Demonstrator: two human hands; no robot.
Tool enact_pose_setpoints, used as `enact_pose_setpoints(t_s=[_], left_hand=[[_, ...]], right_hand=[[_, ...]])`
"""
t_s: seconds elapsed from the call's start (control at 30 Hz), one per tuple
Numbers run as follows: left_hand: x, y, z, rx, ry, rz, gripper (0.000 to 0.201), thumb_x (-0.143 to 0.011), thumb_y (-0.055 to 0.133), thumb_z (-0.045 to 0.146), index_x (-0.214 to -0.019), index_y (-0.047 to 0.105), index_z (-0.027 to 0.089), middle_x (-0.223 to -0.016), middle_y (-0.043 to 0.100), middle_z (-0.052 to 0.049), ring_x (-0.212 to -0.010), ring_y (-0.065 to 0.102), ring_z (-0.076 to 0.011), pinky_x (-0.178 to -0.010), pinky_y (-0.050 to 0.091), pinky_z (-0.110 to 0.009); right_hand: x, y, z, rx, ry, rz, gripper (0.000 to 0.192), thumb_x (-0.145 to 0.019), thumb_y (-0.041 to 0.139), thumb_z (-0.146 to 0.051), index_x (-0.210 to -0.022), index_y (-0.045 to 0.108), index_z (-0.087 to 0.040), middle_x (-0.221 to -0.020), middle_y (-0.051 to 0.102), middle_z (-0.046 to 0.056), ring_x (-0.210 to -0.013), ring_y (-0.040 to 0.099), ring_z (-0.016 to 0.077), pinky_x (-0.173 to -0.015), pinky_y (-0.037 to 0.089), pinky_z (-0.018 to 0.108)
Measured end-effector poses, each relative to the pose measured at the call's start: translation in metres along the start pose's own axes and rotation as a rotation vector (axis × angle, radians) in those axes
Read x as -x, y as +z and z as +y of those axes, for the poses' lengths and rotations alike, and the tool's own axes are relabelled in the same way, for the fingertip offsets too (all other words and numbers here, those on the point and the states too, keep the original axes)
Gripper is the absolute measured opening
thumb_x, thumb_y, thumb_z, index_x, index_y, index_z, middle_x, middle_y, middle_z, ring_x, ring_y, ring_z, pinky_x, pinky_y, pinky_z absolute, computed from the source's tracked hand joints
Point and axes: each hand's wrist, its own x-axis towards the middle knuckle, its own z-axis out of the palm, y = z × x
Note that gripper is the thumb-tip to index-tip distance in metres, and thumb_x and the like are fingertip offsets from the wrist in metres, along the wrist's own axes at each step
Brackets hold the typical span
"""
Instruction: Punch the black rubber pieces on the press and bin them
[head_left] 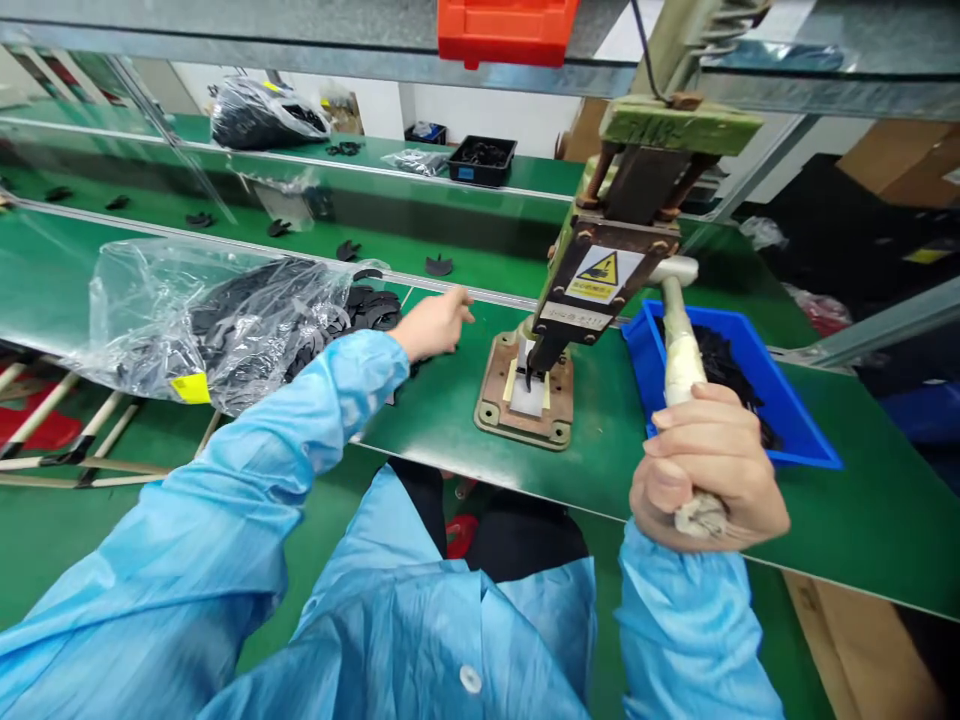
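My right hand is wrapped round the wrapped lever of a green hand press, which slants up to the press's right side. The press ram comes down close over a metal plate on the rusty base; a small dark piece shows at its tip. Left of the press, my left hand is over the bench with curled fingers, and what they hold, if anything, is hidden. Beside it, black flat pieces spill from a clear plastic bag.
A blue bin with black pieces stands right of the press. Dark curved pieces lie spaced along the green strip behind. A black tray and a filled bag sit farther back. An orange bin is on the overhead shelf.
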Motion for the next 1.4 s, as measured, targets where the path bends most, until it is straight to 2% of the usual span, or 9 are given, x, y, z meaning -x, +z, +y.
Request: enact_pose_setpoints(t_s=[0.1, 0.23, 0.37, 0.6, 0.83, 1.0, 1.17, 1.27, 1.4], left_hand=[[-0.017, -0.030, -0.047, -0.249, 0.037, 0.089, 0.063, -0.091, 0.061, 0.019, -0.154, 0.055, 0.015, -0.150, 0.067, -0.018, -0.128, 0.071, -0.0309, -0.115, 0.051, -0.043], [-0.022, -0.034, -0.079, -0.541, 0.058, -0.056, 0.050, -0.091, 0.066, 0.027, -0.141, 0.070, 0.024, -0.173, 0.043, -0.011, -0.166, 0.028, -0.0373, -0.132, 0.023, -0.061], [-0.016, -0.016, -0.079, -0.619, 0.113, -0.287, 0.050, -0.095, 0.065, 0.041, -0.143, 0.068, 0.027, -0.160, 0.059, -0.012, -0.160, 0.037, -0.0358, -0.131, 0.021, -0.060], [-0.022, -0.014, -0.087, -0.660, -0.063, -0.370, 0.063, -0.095, 0.066, 0.048, -0.152, 0.060, 0.020, -0.152, 0.065, -0.019, -0.143, 0.057, -0.0378, -0.122, 0.035, -0.052], [-0.031, -0.030, -0.095, -0.467, -0.049, -0.370, 0.049, -0.084, 0.077, 0.034, -0.131, 0.072, 0.022, -0.123, 0.081, -0.007, -0.111, 0.074, -0.0237, -0.092, 0.052, -0.026], [-0.026, -0.039, -0.082, -0.272, 0.041, -0.158, 0.025, -0.086, 0.075, 0.032, -0.108, 0.077, 0.020, -0.100, 0.080, -0.004, -0.093, 0.071, -0.0197, -0.088, 0.052, -0.026], [0.003, 0.002, -0.039, 0.214, 0.078, 0.109, 0.021, -0.091, 0.075, 0.032, -0.105, 0.070, 0.018, -0.098, 0.076, -0.005, -0.088, 0.069, -0.0168, -0.086, 0.056, -0.029], [0.025, 0.042, -0.021, 0.308, 0.087, 0.061, 0.019, -0.092, 0.075, 0.033, -0.102, 0.069, 0.019, -0.099, 0.075, -0.006, -0.088, 0.069, -0.0163, -0.084, 0.057, -0.028], [0.042, 0.073, -0.019, 0.150, 0.154, 0.035, 0.022, -0.096, 0.073, 0.042, -0.101, 0.071, 0.021, -0.101, 0.074, -0.006, -0.090, 0.068, -0.0180, -0.084, 0.054, -0.029]], right_hand=[[0.000, 0.001, -0.001, 0.004, 0.006, 0.022, 0.031, -0.092, 0.072, -0.032, -0.069, 0.054, -0.021, -0.067, 0.066, -0.006, -0.075, 0.071, 0.0160, -0.095, 0.060, 0.054], [0.002, 0.003, 0.001, 0.026, 0.023, 0.059, 0.033, -0.094, 0.071, -0.034, -0.069, 0.053, -0.023, -0.067, 0.065, -0.007, -0.074, 0.071, 0.0161, -0.095, 0.061, 0.053], [0.004, 0.001, 0.004, 0.025, -0.002, 0.025, 0.032, -0.093, 0.071, -0.035, -0.069, 0.053, -0.024, -0.066, 0.064, -0.006, -0.073, 0.071, 0.0177, -0.093, 0.062, 0.053], [0.005, 0.001, 0.008, 0.008, -0.003, 0.046, 0.033, -0.092, 0.072, -0.036, -0.068, 0.053, -0.023, -0.065, 0.065, -0.006, -0.072, 0.070, 0.0182, -0.092, 0.061, 0.054], [0.005, -0.001, 0.007, 0.003, -0.002, 0.036, 0.036, -0.090, 0.075, -0.036, -0.066, 0.051, -0.022, -0.065, 0.066, -0.006, -0.072, 0.071, 0.0171, -0.092, 0.061, 0.055], [0.005, 0.000, 0.007, 0.007, 0.008, 0.033, 0.037, -0.091, 0.075, -0.036, -0.066, 0.051, -0.022, -0.066, 0.066, -0.006, -0.074, 0.072, 0.0163, -0.093, 0.061, 0.054], [0.007, 0.004, 0.009, 0.013, -0.012, 0.096, 0.038, -0.092, 0.072, -0.039, -0.065, 0.051, -0.023, -0.063, 0.064, -0.006, -0.071, 0.070, 0.0142, -0.092, 0.062, 0.051], [0.007, 0.004, 0.009, 0.015, 0.001, 0.089, 0.037, -0.091, 0.073, -0.039, -0.065, 0.052, -0.023, -0.063, 0.063, -0.007, -0.072, 0.070, 0.0141, -0.094, 0.061, 0.050], [0.005, 0.001, 0.006, 0.018, 0.008, 0.039, 0.035, -0.092, 0.072, -0.036, -0.067, 0.051, -0.023, -0.066, 0.065, -0.007, -0.074, 0.071, 0.0151, -0.095, 0.061, 0.053]])
